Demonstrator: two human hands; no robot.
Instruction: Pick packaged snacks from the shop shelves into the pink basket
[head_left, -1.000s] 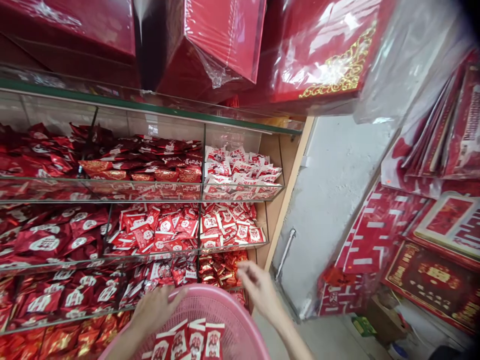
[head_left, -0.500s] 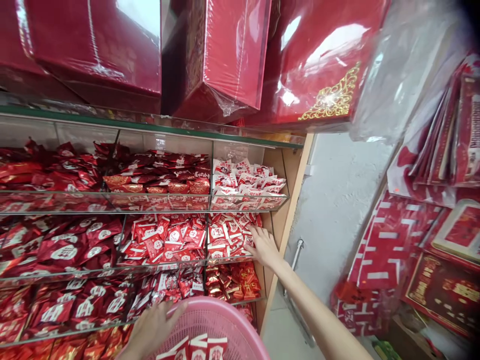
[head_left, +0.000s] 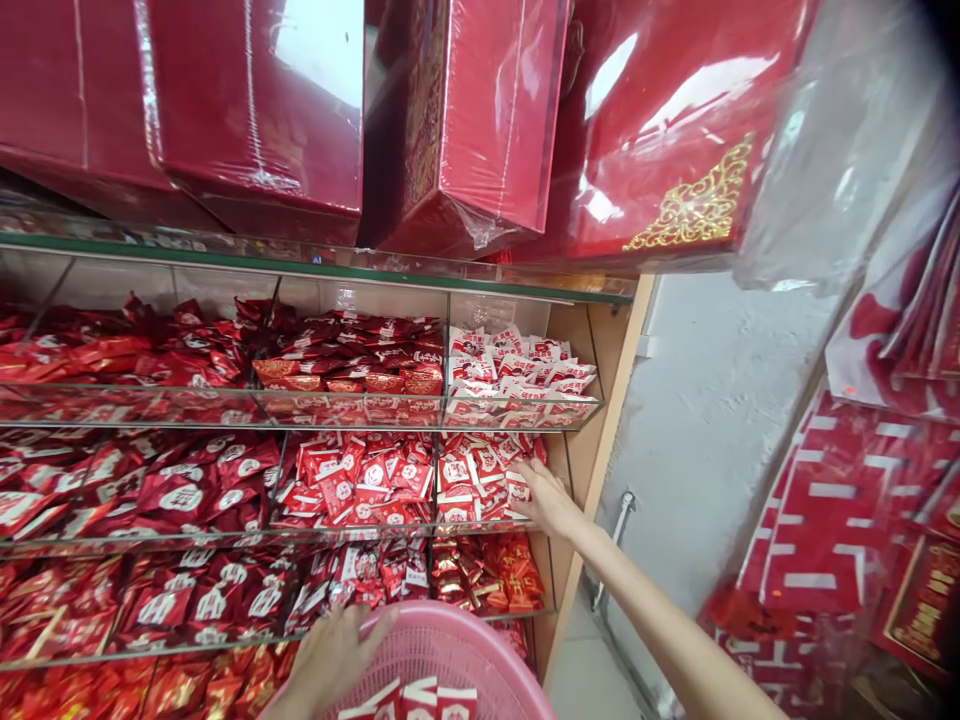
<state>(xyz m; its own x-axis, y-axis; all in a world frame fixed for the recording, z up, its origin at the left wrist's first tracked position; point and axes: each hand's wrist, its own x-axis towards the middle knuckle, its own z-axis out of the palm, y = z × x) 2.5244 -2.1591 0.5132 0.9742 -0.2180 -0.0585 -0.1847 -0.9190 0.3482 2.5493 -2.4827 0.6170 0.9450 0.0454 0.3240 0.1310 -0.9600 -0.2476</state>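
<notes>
A pink plastic basket [head_left: 480, 650] is at the bottom of the view, with several red-and-white packets [head_left: 420, 700] inside. My left hand [head_left: 334, 655] grips its left rim, the thumb lying along the edge. Further up, my right hand [head_left: 551, 500] reaches into the rightmost compartment of the middle shelf. Its thumb and fingers close around a small red-and-white packet [head_left: 517, 488]. More packets of this kind [head_left: 459, 475] lie in a pile to the left of the fingertips.
Clear dividers and front strips [head_left: 360, 535] split the shelves into bins of red wrapped packets [head_left: 180, 490]. Large red boxes [head_left: 255, 110] stand on the glass shelf [head_left: 300, 262] above. A wooden side panel [head_left: 611, 400] and white wall [head_left: 675, 420] border the right, with red decorations [head_left: 817, 510] hanging beyond.
The view has shifted left, so the shelves and basket appear further right. My right hand's fingers have drawn in around a packet. My left hand stays on the basket rim.
</notes>
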